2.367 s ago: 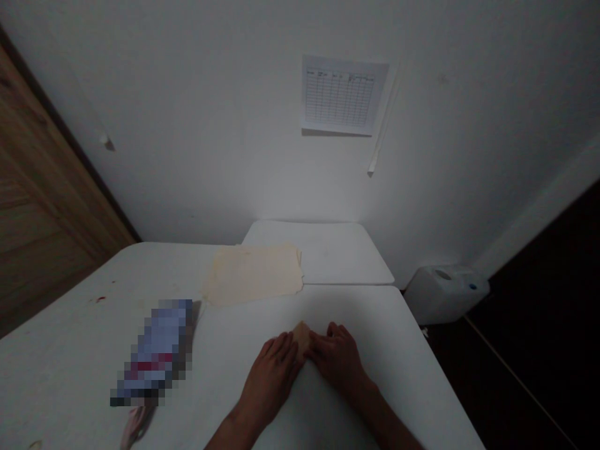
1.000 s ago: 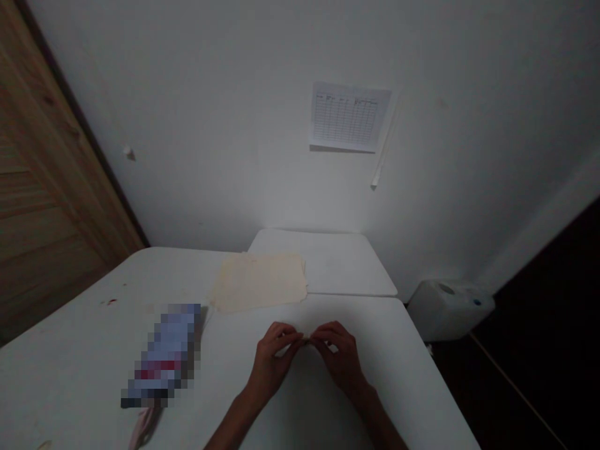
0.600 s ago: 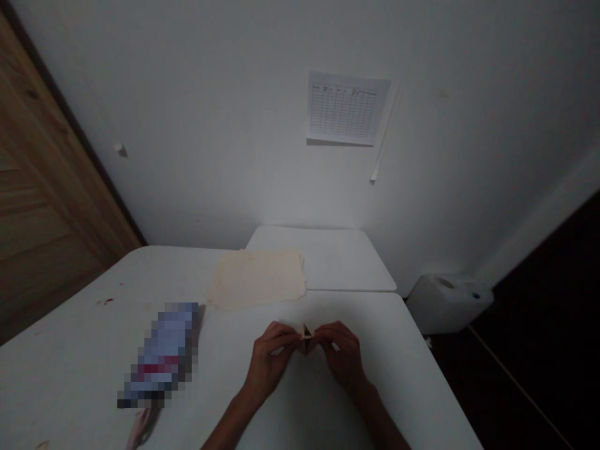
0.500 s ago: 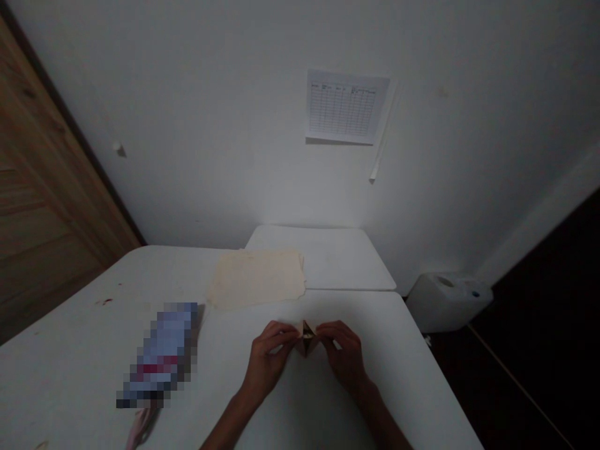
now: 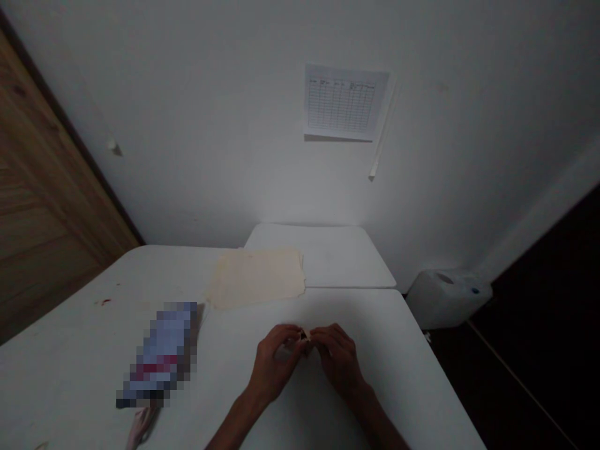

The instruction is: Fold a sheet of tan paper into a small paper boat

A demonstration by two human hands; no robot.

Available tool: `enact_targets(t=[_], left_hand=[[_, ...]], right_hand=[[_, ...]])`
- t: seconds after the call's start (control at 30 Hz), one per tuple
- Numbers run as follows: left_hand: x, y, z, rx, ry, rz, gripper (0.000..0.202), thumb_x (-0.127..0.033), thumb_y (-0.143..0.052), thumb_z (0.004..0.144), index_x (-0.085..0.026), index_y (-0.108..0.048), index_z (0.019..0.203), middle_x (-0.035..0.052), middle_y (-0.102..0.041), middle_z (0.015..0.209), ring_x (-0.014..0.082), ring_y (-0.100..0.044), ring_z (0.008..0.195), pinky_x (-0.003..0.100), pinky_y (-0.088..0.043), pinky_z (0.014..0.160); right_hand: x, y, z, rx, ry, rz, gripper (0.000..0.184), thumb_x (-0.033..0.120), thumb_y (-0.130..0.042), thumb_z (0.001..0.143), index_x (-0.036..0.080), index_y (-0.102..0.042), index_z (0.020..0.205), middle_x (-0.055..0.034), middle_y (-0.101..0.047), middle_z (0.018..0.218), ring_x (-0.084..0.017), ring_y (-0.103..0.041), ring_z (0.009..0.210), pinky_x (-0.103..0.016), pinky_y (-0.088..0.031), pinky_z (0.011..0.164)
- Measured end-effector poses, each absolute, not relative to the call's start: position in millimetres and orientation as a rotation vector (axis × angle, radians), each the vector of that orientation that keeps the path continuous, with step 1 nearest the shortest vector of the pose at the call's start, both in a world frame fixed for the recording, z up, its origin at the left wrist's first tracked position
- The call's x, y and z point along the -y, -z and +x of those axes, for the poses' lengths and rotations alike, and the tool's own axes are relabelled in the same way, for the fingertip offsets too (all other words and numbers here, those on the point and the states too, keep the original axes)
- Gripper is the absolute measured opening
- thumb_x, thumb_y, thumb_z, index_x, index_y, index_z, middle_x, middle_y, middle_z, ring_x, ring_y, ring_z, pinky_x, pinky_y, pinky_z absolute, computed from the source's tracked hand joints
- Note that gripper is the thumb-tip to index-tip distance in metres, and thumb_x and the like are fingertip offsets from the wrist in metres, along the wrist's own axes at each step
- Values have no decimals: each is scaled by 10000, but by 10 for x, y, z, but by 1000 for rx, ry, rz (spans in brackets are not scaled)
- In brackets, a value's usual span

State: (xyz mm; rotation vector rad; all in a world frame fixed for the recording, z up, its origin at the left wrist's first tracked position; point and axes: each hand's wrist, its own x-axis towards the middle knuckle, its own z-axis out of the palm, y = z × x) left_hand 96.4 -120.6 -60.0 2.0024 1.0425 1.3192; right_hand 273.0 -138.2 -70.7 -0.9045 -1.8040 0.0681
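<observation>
A small folded piece of paper, pale on its outer faces with a dark hollow showing, sits between my two hands over the white table. From the left, my left hand pinches one side of it with thumb and fingers. On the opposite side my right hand grips it the same way, fingers bent over its edge. My fingers cover most of the folded paper, so its full shape is hidden.
Beyond my hands lies a stack of cream paper sheets, partly over a white board against the wall. A pixelated blue item rests at left. A printed sheet hangs on the wall. A whitish plastic container stands right of the table.
My hands have drawn closer together around the folded paper. Its wide diamond-shaped opening has narrowed, and more of it is covered by my fingers.
</observation>
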Motion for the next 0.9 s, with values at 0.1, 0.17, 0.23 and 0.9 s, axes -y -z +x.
enact_targets(t=[0.1, 0.17, 0.23, 0.9], left_hand=[[1202, 605, 935, -1063, -1336, 1978, 129, -297, -607, 879, -207, -653, 960, 60, -682, 993, 200, -648, 904, 323, -540, 786], [1202, 618, 918, -1074, -1348, 1959, 196, -303, -589, 886, -208, -635, 1051, 69, -673, 1043, 213, -646, 947, 336, -546, 804], [1204, 637, 910, -1075, -1341, 1941, 246, -302, -582, 886, -208, -615, 1110, 75, -660, 1092, 222, -640, 986, 345, -553, 817], [1134, 731, 825, -901, -1195, 1829, 458, -344, -501, 910, -212, -467, 1347, 112, -538, 1347, 272, -543, 1201, 438, -455, 1012]], right_hand=[[1380, 708, 2748, 1775, -102, -934, 143, 125, -517, 938, 226, -617, 957, -48, -694, 920, -175, -622, 837, -315, -529, 753], [1381, 715, 2763, 1729, -145, -970, 147, 126, -495, 942, 223, -602, 975, -54, -684, 924, -181, -621, 851, -320, -529, 754], [1390, 713, 2770, 1689, -206, -1016, 147, 134, -485, 941, 219, -593, 994, -61, -672, 936, -185, -618, 859, -318, -533, 743], [1360, 788, 2831, 1466, -349, -1237, 167, 220, -527, 873, 202, -674, 948, -54, -693, 895, -184, -654, 798, -290, -570, 685]])
